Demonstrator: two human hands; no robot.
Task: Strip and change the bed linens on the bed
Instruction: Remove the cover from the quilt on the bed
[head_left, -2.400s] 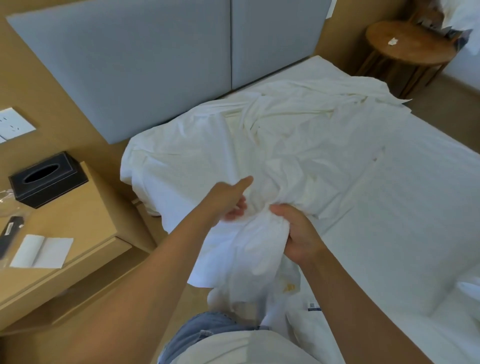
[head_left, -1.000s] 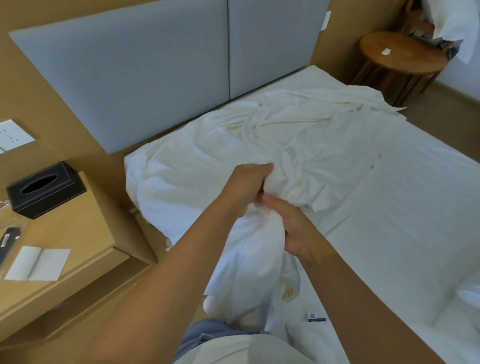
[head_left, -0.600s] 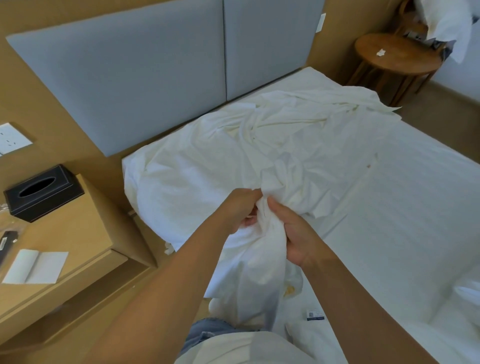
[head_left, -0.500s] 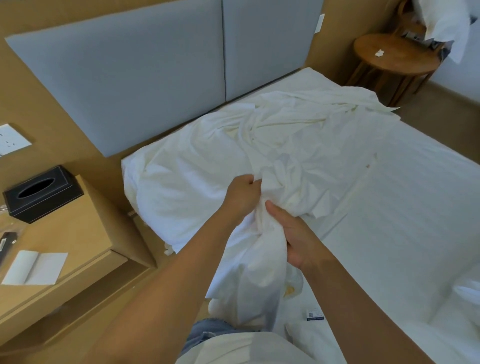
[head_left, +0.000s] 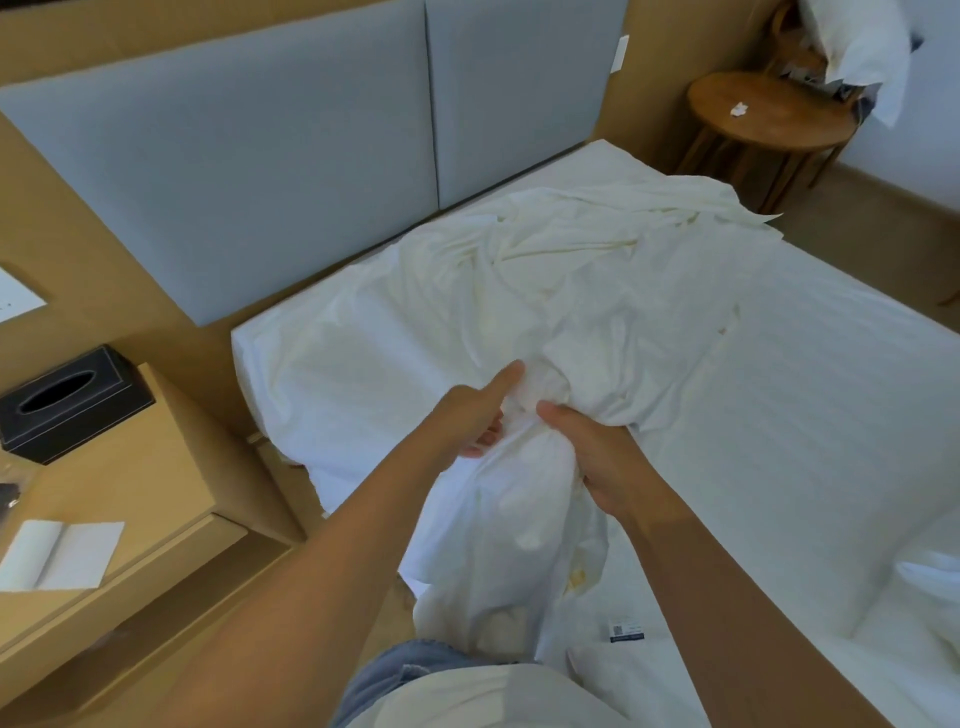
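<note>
Sheet (head_left: 519, 291): soft, light, likely best taken by its bunch | right hand (head_left: 597, 457) grips bunch near bed's (head_left: 831, 415) side edge | left hand (head_left: 462, 421) alongside, grip unclear

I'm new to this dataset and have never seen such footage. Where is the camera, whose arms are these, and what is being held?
There is no machine: a person wears one wide-angle camera on the head, looking down at their own bare arms. They stand beside a white striped bed with a grey padded headboard. A crumpled white bed sheet lies heaped on it. The right hand grips a gathered bunch of that sheet; the left hand reaches into the cloth beside it, and whether it grips is unclear. At the left, a black tissue box sits on a light wooden bedside table.
</note>
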